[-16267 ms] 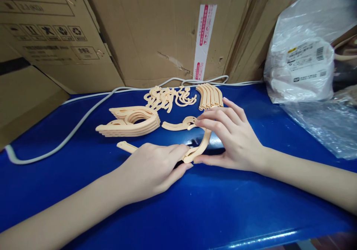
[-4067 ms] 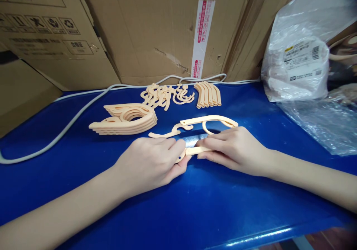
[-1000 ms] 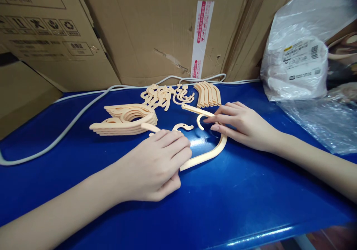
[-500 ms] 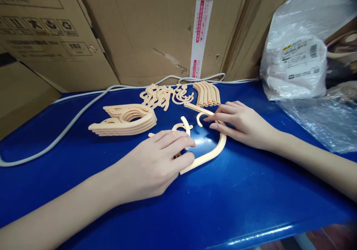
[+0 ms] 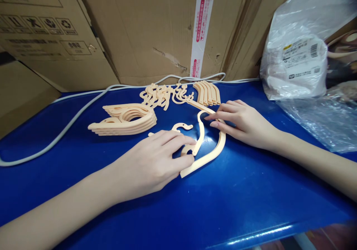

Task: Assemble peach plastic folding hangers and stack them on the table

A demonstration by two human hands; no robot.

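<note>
My left hand [image 5: 154, 160] is closed on a curved beige hanger piece [image 5: 186, 150], mostly hidden by the fingers. Its fingertips are at the lower end of a slim curved strip [image 5: 200, 135], whose top meets a small hook-shaped end [image 5: 201, 114] near my right fingers. My right hand [image 5: 241, 121] pinches a bent beige hanger arm [image 5: 214, 153], near where it meets a straighter arm [image 5: 200, 106]. The bent arm's lower end lies beside my left thumb. Beyond my left knuckles lies a loose hook piece [image 5: 182, 126], partly covered.
A stack of beige hanger parts [image 5: 125, 123] sits left, a pile of hooks [image 5: 157, 95] and a row of curved arms [image 5: 206, 93] behind. A white cable [image 5: 80, 121] crosses the blue table [image 5: 237, 201]. Cardboard boxes [image 5: 161, 30] and a plastic-wrapped roll [image 5: 298, 60] stand at the back.
The slim strip by my left fingers has swung right, and its top now meets the small hook-shaped end. The straighter arm has shifted slightly; both hands stay nearly in place.
</note>
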